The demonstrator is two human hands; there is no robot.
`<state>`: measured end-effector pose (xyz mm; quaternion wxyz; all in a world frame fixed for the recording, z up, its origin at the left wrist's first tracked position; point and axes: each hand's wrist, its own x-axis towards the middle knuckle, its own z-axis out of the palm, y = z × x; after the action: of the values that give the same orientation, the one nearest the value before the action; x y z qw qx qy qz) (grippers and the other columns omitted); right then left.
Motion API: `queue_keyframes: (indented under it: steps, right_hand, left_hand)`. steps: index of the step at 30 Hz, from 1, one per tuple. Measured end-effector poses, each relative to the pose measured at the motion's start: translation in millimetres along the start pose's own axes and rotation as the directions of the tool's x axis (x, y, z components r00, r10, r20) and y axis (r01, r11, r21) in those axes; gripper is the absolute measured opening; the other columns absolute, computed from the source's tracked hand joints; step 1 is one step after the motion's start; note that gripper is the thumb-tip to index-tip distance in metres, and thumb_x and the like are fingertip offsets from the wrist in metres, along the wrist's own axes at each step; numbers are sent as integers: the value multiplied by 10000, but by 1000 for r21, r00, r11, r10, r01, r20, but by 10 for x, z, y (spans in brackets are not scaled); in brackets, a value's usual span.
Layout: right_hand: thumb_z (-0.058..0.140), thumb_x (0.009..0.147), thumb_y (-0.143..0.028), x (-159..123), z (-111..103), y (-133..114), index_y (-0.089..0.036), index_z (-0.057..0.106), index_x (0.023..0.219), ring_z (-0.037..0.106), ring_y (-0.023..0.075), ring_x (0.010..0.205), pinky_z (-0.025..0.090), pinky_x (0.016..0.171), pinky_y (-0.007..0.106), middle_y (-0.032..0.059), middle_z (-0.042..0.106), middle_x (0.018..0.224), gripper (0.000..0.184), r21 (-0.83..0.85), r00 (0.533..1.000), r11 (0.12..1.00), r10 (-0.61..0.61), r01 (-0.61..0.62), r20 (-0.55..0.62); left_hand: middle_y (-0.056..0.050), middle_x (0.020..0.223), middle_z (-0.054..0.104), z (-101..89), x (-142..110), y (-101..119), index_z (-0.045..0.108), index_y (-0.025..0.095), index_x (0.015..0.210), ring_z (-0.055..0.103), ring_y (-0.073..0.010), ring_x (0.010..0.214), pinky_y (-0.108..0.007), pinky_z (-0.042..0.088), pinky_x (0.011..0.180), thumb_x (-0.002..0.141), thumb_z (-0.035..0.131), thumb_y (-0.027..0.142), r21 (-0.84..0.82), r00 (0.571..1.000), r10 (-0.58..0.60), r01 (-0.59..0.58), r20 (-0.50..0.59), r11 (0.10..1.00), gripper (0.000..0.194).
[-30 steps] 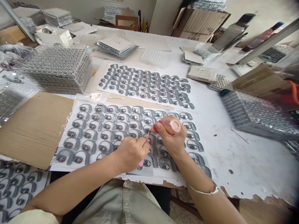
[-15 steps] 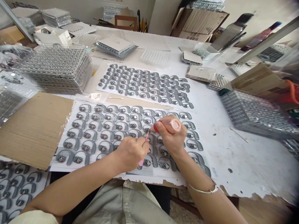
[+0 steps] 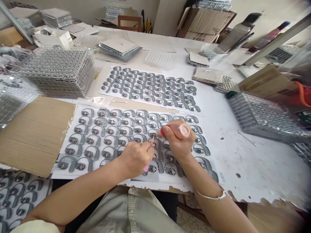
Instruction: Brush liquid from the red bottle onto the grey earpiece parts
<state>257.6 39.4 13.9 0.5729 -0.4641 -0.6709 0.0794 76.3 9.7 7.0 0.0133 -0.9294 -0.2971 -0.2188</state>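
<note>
My left hand (image 3: pixel 137 158) is closed around a slim pink tool (image 3: pixel 146 168) with a pale pointed tip; its exact kind is hard to make out. My right hand (image 3: pixel 181 145) grips a small pinkish squeeze bottle (image 3: pixel 184 131), tilted so its base faces me and its red nozzle end points left. Nozzle and tool tip come close together over a grey hook-shaped piece (image 3: pixel 152 125) area of the near sheet. Rows of such pieces, each with a shiny round metal part, lie on this white sheet (image 3: pixel 56 173). Both hands cover some of them.
Beyond lies a second sheet of grey hooked pieces (image 3: pixel 159 87). A tall stack of filled trays (image 3: pixel 55 71) stands at the left, behind a cardboard sheet (image 3: pixel 31 136). More stacked trays (image 3: pixel 264 116) sit at the right. A cotton swab (image 3: pixel 119 102) lies between the sheets.
Both hands keep nearly the same pose over the same spot. The view has shifted very slightly.
</note>
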Motion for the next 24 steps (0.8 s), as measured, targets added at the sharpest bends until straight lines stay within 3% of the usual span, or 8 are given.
queue_keyframes:
  steps: [17, 24]
  right_hand:
    - [661, 809, -207, -10, 11, 14, -214, 585, 638, 560, 150, 620, 473, 597, 338, -1, 586, 616, 187, -41, 1000, 999, -10, 10, 13]
    - [671, 795, -186, -41, 3, 39, -203, 575, 685, 560, 131, 620, 478, 591, 312, -3, 583, 661, 147, -33, 999, 998, -49, 49, 16]
  left_hand:
    - [-39, 713, 601, -18, 5, 11, 572, 121, 829, 564, -160, 500, -298, 413, 414, 803, 483, 79, 0, 999, 2, -2, 52, 1000, 102]
    - [-25, 698, 615, -37, 10, -11, 573, 130, 820, 575, -154, 491, -285, 430, 423, 809, 474, 79, -35, 999, -29, 29, -14, 999, 112]
